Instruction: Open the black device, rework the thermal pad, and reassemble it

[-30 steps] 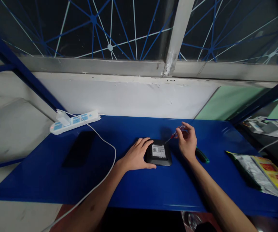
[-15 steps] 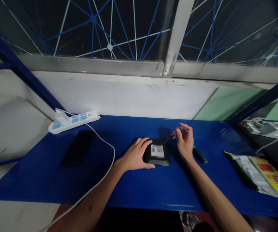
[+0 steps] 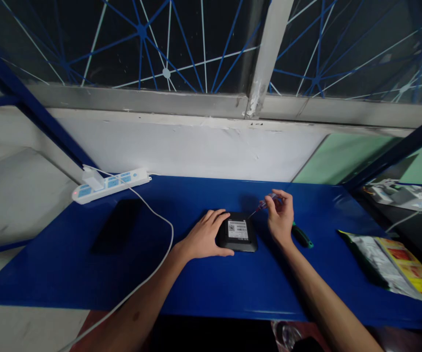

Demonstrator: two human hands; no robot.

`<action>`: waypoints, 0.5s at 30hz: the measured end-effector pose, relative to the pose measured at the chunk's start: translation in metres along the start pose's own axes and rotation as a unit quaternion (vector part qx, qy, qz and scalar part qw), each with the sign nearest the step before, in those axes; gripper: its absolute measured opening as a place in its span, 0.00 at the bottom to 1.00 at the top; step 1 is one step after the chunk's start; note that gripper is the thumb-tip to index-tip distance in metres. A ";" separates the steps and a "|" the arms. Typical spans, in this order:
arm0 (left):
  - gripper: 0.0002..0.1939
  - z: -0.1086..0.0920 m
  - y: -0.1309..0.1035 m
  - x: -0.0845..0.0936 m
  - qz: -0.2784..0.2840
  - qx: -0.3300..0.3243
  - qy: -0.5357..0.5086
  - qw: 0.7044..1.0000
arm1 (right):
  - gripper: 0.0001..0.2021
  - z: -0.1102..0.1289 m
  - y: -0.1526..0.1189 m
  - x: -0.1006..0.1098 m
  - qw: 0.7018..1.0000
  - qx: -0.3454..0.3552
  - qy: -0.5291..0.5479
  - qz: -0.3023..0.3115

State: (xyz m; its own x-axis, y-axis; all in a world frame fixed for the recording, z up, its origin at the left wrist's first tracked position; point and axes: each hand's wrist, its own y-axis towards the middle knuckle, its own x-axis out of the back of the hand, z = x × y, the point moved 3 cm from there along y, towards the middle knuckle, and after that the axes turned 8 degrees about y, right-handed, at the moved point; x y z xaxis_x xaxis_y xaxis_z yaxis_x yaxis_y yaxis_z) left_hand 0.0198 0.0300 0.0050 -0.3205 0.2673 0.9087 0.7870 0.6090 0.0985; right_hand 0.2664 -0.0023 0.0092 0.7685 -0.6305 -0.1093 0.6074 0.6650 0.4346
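Note:
A flat black box-shaped device (image 3: 250,243) with a white printed label (image 3: 238,229) lies on the blue table (image 3: 225,288). My left hand (image 3: 205,236) grips its left side, fingers at the far edge and thumb at the near edge. In my right hand (image 3: 280,215), to the right of the device, is a thin screwdriver (image 3: 262,206) with a clear, reddish handle. The screwdriver slants down to the left, and its tip meets the device near the far right corner. My fingers partly hide the handle.
A green-and-black handled tool (image 3: 302,235) lies right of my right hand. Farther right is a yellow and silver packet (image 3: 397,266). A white power strip (image 3: 112,185), its cable (image 3: 170,234) and a dark flat object (image 3: 117,225) are on the left.
The view has shifted very slightly. My right hand has turned a little, and the screwdriver tip remains at the device's far right corner.

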 end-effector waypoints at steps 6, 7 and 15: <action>0.55 0.000 0.000 0.000 0.008 0.003 0.000 1.000 | 0.15 0.004 -0.002 -0.002 1.000 -0.011 0.017 0.014; 0.55 0.000 0.000 0.000 0.007 0.003 0.002 1.000 | 0.15 0.005 -0.004 -0.004 0.999 -0.016 0.025 0.023; 0.55 -0.001 0.001 0.001 0.003 0.004 0.005 1.000 | 0.19 0.004 -0.010 -0.010 0.998 -0.025 0.027 0.048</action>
State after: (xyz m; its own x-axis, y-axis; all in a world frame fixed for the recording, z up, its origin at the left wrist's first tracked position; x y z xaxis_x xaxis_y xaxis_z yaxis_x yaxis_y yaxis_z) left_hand 0.0208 0.0295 0.0063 -0.3102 0.2629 0.9136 0.7851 0.6127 0.0902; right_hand 0.2524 -0.0039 0.0093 0.8326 -0.5414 -0.1173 0.5386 0.7417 0.3998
